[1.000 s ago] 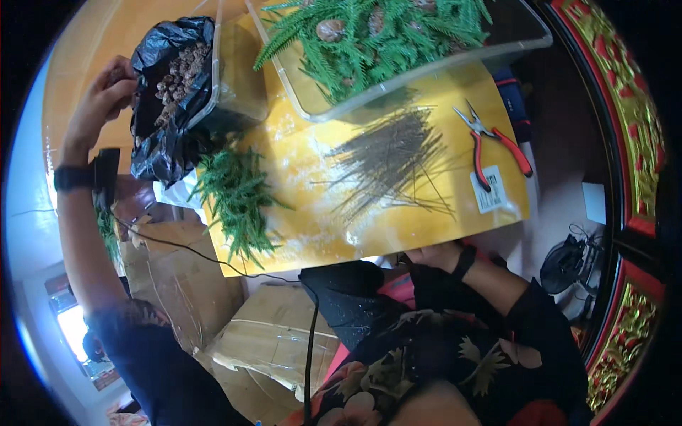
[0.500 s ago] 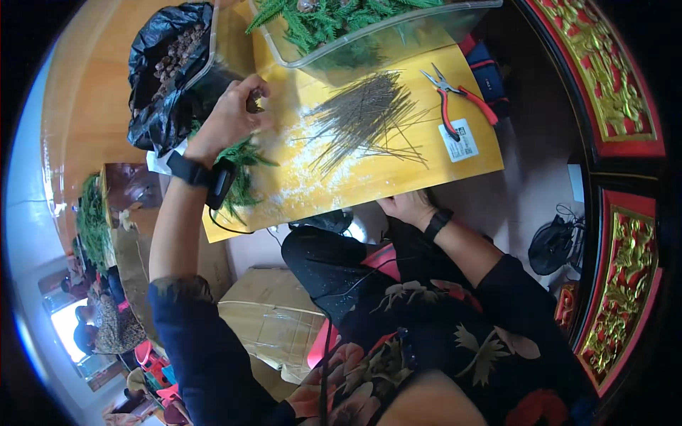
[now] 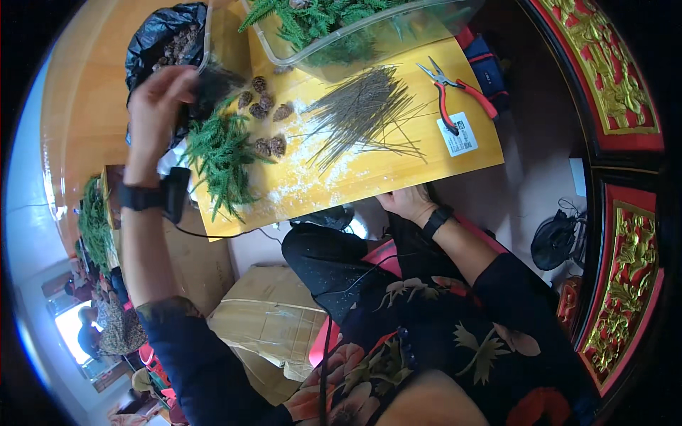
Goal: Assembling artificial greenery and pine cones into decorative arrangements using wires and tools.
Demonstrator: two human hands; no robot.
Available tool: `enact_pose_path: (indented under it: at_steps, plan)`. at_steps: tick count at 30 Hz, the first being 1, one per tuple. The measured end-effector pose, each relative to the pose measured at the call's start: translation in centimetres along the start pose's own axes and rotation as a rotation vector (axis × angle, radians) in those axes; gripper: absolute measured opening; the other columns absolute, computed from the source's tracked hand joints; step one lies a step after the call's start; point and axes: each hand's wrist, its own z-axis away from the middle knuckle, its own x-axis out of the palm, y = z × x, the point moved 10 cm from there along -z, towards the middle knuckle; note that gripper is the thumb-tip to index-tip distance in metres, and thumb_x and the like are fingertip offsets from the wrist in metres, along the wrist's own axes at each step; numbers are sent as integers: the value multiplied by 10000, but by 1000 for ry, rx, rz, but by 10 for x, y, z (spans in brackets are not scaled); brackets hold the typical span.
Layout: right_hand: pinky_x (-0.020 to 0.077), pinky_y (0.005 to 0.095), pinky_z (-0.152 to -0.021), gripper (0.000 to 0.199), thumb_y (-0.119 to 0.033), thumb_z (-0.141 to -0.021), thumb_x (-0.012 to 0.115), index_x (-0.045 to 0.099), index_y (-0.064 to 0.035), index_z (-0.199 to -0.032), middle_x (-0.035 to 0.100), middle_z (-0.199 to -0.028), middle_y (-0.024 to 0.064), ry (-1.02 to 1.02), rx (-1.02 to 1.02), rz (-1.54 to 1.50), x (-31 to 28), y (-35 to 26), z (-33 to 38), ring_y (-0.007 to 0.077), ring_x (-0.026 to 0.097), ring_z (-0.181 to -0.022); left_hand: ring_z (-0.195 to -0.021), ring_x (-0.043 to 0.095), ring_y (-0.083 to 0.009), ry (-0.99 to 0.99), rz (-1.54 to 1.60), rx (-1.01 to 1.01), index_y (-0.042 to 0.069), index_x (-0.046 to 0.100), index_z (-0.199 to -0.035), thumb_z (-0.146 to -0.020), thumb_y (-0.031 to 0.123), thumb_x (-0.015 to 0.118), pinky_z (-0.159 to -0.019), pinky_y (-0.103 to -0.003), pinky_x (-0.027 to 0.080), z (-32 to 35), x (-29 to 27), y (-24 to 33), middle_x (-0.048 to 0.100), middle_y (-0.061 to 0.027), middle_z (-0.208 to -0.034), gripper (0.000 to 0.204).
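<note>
My left hand (image 3: 160, 103) is smeared by motion in front of the black plastic bag (image 3: 145, 50) of pine cones. Its fingers look loosely stretched out, and I see nothing in them. Just right of it, several brown pine cones (image 3: 261, 106) lie loose on the yellow tabletop (image 3: 277, 202), next to green artificial pine sprigs (image 3: 226, 156). A bundle of thin dark wires (image 3: 362, 106) is spread over the middle of the table. My right hand (image 3: 408, 202) rests low at the table's near edge, over my leg; its fingers are partly hidden there.
A clear plastic bin (image 3: 334, 46) of green sprigs stands at the far edge. Red-handled pliers (image 3: 447, 89) lie by a white label (image 3: 456, 135) on the right. White flakes dust the tabletop. A cardboard box (image 3: 266, 305) sits below, and a cable hangs from my left wrist.
My left hand has moved left from above the tabletop to the black bag. Pine cones it was over or covering now show on the table. My right hand has hardly moved.
</note>
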Motion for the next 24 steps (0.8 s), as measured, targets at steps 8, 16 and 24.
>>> enact_pose_path:
  at_steps: [8,16,24]
  plan:
    - [460,404,-740,249,-187,-732,610,617,-45,-937,604,-915,141,-19,-60,92,5,-4,-2,333,575,-840,-933,547,-115,-118,-321,-267,18,575,-1110,-845,193,589,-815,-243,421,-72,-100,-132,612,-28,-997,318]
    - [476,386,-720,265,-260,-755,562,622,-95,-952,617,-894,86,5,-192,400,9,-7,6,265,592,-808,-1234,345,-209,-471,-293,-430,67,312,-1352,-876,213,534,-1038,-315,239,-78,-66,-228,375,-112,-1349,546]
    - [441,410,-843,354,-247,-765,587,583,-122,-1097,580,-1070,77,-154,-172,342,17,-5,10,277,554,-976,-1220,362,-226,-558,-210,-372,104,276,-1360,-882,367,505,-1002,-315,285,-84,-57,-213,391,-111,-1328,592]
